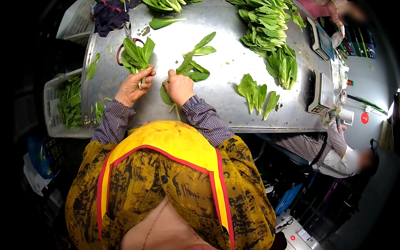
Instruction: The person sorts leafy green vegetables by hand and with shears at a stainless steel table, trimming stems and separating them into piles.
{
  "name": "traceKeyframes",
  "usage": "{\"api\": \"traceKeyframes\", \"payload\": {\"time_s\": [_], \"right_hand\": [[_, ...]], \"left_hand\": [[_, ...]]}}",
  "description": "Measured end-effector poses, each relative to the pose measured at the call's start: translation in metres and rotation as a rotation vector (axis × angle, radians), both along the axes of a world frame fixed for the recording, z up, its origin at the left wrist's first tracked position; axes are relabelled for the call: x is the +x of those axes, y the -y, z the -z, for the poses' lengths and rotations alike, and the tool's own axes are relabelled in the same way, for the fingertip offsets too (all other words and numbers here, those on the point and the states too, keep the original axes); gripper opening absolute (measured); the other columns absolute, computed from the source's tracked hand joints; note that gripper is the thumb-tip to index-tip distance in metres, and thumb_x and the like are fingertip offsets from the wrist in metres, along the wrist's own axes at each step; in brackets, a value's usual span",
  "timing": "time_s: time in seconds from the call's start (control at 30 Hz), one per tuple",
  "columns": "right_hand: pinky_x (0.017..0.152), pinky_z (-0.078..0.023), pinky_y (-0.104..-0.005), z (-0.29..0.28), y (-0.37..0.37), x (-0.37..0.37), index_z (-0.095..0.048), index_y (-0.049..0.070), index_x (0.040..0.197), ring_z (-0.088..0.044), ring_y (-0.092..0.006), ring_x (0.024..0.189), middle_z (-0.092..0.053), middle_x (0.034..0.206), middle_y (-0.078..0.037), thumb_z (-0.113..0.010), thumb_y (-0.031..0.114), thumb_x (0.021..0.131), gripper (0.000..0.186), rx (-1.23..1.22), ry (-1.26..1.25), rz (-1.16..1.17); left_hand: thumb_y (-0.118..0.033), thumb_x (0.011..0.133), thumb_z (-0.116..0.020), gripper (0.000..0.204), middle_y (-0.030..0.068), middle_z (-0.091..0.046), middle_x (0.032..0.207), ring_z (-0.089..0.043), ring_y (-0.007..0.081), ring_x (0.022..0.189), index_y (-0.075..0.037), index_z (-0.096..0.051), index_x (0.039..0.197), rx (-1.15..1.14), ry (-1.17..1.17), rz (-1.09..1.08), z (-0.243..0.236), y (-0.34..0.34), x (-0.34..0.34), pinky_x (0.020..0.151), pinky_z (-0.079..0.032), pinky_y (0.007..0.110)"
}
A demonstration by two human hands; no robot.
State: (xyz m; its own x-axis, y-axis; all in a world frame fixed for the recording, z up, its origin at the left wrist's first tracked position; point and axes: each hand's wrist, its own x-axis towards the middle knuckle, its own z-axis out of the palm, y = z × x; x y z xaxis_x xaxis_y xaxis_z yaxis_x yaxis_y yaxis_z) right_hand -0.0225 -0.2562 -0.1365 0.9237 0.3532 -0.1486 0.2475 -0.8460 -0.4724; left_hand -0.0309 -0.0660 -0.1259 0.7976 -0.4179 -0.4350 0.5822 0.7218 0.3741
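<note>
Left hand (134,85) gripped a leafy green bunch (137,53) by its stems, leaves pointing away; right hand (180,86) closed on a second bunch (192,62) angled up-right across the steel bench (225,89).

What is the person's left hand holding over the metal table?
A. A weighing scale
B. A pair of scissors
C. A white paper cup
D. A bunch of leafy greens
D: the left hand is closed around the stems of a bunch of leafy greens, held above the metal table, while the right hand rests on other leaves.
</note>
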Motion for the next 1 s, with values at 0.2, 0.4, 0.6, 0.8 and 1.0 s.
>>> {"api": "traceKeyframes", "payload": {"time_s": [0.2,0.4,0.6,0.8,1.0], "right_hand": [[0.061,-0.052,-0.0429,-0.044,0.004,-0.006,-0.058,0.004,0.093,-0.062,-0.0357,0.075,-0.06,0.084,-0.021,-0.063,0.012,0.078,0.018,0.246,0.213,-0.067],[0.07,-0.052,-0.0414,-0.047,0.008,-0.008,-0.065,0.003,0.093,-0.062,-0.0353,0.083,-0.061,0.1,-0.021,-0.06,0.006,0.074,0.02,0.384,0.103,-0.275],[0.071,-0.052,-0.0412,-0.022,0.032,0.052,-0.063,0.002,0.108,-0.063,-0.0352,0.081,-0.064,0.092,-0.02,-0.064,0.009,0.078,0.031,0.335,0.072,0.054],[0.068,-0.051,-0.0455,0.011,0.025,0.097,-0.061,0.007,0.105,-0.064,-0.0358,0.077,-0.063,0.084,-0.021,-0.066,0.033,0.08,0.036,-0.054,0.124,0.075],[0.066,-0.052,-0.0393,0.017,0.033,0.072,-0.059,0.004,0.097,-0.064,-0.0319,0.072,-0.063,0.078,-0.019,-0.063,0.015,0.083,0.018,0.262,0.274,0.181]], "left_hand": [[-0.017,0.09,-0.064,0.028,0.0038,-0.06,0.09,-0.046,0.0054,0.062,0.0,-0.058,0.111,-0.08,-0.217,0.028,0.027,0.017,0.003,0.042,-0.033,0.014],[-0.016,0.086,-0.069,0.024,0.0042,-0.063,0.091,-0.057,0.0095,0.07,-0.004,-0.059,0.104,0.052,-0.147,0.008,0.033,0.025,-0.003,0.046,-0.041,0.018],[-0.019,0.092,-0.06,0.028,0.0117,-0.062,0.105,-0.064,0.0177,0.087,0.001,-0.054,0.11,0.003,-0.202,-0.197,0.013,0.013,0.002,0.067,-0.056,0.022],[-0.014,0.095,-0.053,0.03,0.0162,-0.058,0.111,-0.064,0.0171,0.083,0.003,-0.048,0.119,-0.118,-0.152,-0.081,0.021,0.012,0.004,0.069,-0.059,0.023],[-0.012,0.093,-0.058,0.025,0.0092,-0.059,0.1,-0.062,0.0156,0.085,0.003,-0.051,0.111,-0.261,-0.193,-0.13,0.042,0.012,0.004,0.069,-0.056,0.023]]}}
